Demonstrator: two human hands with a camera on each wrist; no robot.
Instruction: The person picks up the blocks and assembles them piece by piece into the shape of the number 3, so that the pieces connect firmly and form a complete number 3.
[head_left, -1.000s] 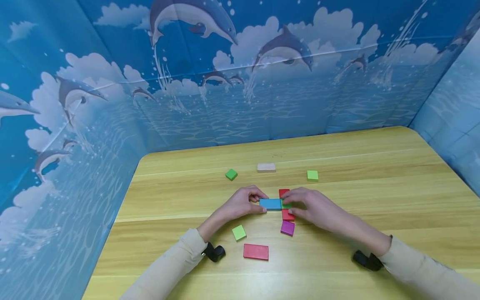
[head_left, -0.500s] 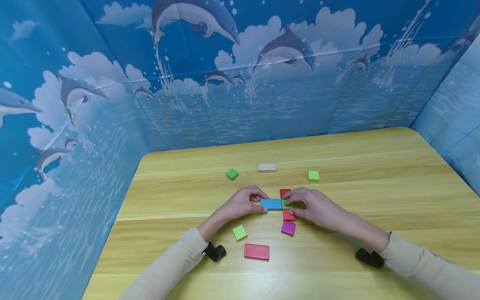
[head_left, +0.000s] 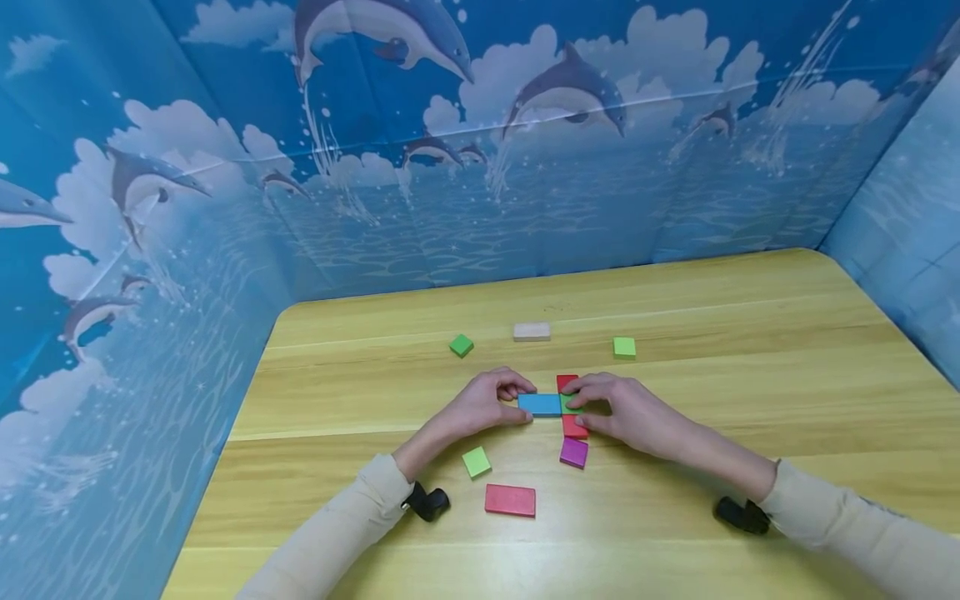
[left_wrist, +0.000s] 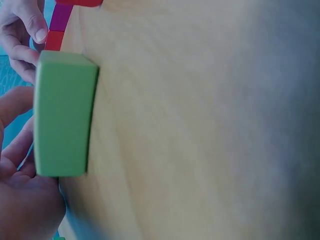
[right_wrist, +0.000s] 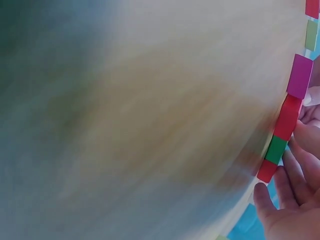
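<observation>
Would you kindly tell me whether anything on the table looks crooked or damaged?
The purple block sits askew at the near red block's near end, out of line with it. The back-left green block and nearer light green block also lie turned, on their own. I see no damage.

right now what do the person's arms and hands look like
The left hand and right hand are bare, no gloves or rings showing. The left sleeve and right sleeve are beige, with a faint dark mark on the right one. A black device sits by the left wrist, another by the right.
</observation>
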